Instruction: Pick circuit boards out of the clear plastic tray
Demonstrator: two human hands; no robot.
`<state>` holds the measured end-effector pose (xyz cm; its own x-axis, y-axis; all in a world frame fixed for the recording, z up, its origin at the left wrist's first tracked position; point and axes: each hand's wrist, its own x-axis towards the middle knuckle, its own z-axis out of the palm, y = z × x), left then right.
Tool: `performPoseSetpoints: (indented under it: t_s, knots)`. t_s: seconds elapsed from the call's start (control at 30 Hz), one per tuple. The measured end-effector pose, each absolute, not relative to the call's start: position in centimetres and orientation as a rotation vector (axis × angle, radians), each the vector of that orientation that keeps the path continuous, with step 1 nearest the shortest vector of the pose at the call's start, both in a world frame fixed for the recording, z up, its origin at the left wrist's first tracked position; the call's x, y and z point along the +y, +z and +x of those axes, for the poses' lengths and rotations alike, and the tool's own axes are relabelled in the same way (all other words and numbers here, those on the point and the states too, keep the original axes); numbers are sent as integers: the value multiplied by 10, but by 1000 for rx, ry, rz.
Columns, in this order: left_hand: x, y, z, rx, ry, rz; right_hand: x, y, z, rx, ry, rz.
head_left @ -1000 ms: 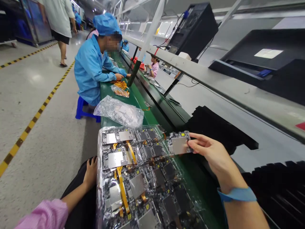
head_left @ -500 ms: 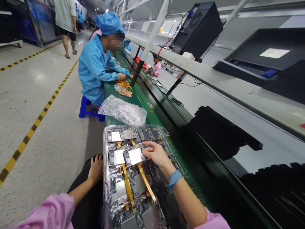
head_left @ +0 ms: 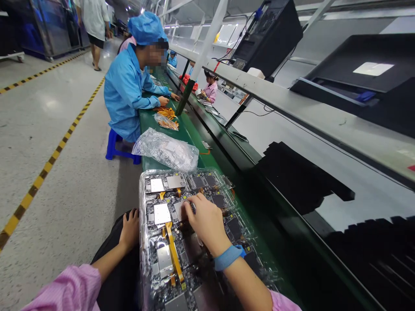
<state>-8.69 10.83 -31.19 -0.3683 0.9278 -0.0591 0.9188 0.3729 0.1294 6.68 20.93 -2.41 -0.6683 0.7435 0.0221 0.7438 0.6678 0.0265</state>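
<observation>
My left hand (head_left: 130,229) rests on my dark-clothed leg, fingers spread, beside the tray's left edge. My right hand (head_left: 207,220), with a blue wrist band (head_left: 228,258), reaches over a clear plastic tray (head_left: 142,242) of circuit boards. Its thumb and fingers are bent together on a circuit board (head_left: 178,210) with a silver shield in the second row; the fingers cover part of that board. Left of it lies another circuit board (head_left: 161,214) with a bright silver shield and an orange ribbon cable (head_left: 174,252). My forearm hides boards on the tray's near right side.
A clear plastic bag (head_left: 167,149) lies beyond the tray on the green bench (head_left: 191,129), with orange ribbon parts (head_left: 166,113) farther along. A co-worker in blue (head_left: 125,90) sits on a blue stool (head_left: 113,147). A slanted shelf (head_left: 282,93) runs along the right.
My right hand has moved left and lower onto the second-row board, its fingers now more bent. The right-hand orange ribbon is no longer visible. My left hand stays put.
</observation>
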Motion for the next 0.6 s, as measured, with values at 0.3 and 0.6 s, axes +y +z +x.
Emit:
performPoseSetpoints:
  t_s: [0.3, 0.6]
  knots:
    - [103, -313, -86, 2525, 43, 1726, 256, -8, 90, -2617, 353, -1457]
    - [107, -340, -80, 2561, 183, 1761, 420, -16, 207, -2015, 462, -2299]
